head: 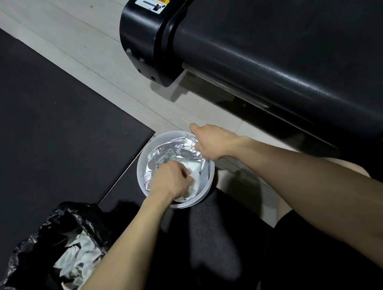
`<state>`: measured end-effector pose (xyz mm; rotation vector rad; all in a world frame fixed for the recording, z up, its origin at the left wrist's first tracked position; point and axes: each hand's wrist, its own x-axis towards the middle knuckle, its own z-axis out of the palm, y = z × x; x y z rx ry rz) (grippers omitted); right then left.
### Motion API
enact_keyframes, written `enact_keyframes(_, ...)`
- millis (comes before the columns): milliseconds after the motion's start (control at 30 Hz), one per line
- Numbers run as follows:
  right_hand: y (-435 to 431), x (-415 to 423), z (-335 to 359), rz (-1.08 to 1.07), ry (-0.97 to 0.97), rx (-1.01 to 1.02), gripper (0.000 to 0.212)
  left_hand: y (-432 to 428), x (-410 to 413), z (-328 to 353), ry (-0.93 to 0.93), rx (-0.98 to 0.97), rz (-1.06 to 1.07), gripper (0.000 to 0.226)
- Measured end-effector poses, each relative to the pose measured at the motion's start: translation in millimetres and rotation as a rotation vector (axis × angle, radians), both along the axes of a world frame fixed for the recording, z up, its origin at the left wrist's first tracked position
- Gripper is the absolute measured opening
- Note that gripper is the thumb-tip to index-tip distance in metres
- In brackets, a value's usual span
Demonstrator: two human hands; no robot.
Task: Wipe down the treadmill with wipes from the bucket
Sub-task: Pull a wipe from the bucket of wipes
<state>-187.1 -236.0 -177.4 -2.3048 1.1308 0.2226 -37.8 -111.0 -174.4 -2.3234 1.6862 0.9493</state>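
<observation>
A white bucket (pixel 142 154) stands on the floor in front of me, lined with a silver foil bag (pixel 163 155). White wipes (pixel 194 168) lie inside it. My left hand (pixel 171 180) reaches into the bucket and pinches a wipe. My right hand (pixel 211 140) grips the bucket's far right rim and the foil edge. The black treadmill (pixel 282 49) fills the upper right, with its rear end cap (pixel 145 37) nearest the bucket.
A bin lined with a black bag (pixel 40 260) holds crumpled used wipes at the lower left. A black floor mat (pixel 30 113) covers the left. Pale floor boards (pixel 108 66) run between mat and treadmill. My black-clad knee (pixel 218 235) is just below the bucket.
</observation>
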Motion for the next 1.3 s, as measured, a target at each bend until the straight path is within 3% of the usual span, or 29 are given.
enact_keyframes(333,-10.4,6.7,6.2,0.007,0.012,-0.029,0.022,-0.7,38.4,59.5,-0.007,-0.362,0.19,0.009)
enact_keyframes(367,-11.0,6.9,10.3,0.004,0.029,-0.049,0.03,-1.2,44.0,62.5,-0.002,-0.357,0.223,0.01)
enact_keyframes(467,-12.6,8.6,25.0,-0.025,-0.075,-0.181,0.083,1.6,59.6,62.2,0.054,-0.333,0.321,0.01)
enact_keyframes(500,-11.1,11.4,34.4,-0.052,-0.142,-0.242,0.084,4.5,64.0,61.0,0.091,-0.322,0.372,0.009)
enact_keyframes(600,-0.7,21.4,54.4,-0.077,-0.368,-0.299,0.036,12.8,74.3,58.9,0.297,-0.343,0.574,0.007)
enact_keyframes(733,30.1,35.6,64.2,0.005,-0.443,-0.015,0.019,17.1,75.7,72.1,0.587,-0.369,0.713,0.014)
enact_keyframes(867,50.1,37.7,68.6,0.0,-0.42,0.231,0.017,22.9,73.5,83.0,0.739,-0.368,0.71,0.025)
enact_keyframes(967,53.5,34.4,70.9,-0.062,-0.47,0.346,0.023,30.7,72.6,88.2,0.836,-0.378,0.713,0.022)
enact_keyframes(1167,60.4,29.6,71.9,-0.167,-0.516,0.451,0.014,49.0,75.3,98.0,0.957,-0.388,0.586,0.022)
enact_keyframes(1300,65.7,25.6,84.2,-0.192,-0.577,0.391,0.019,52.6,65.6,105.2,0.876,-0.419,0.555,0.017)
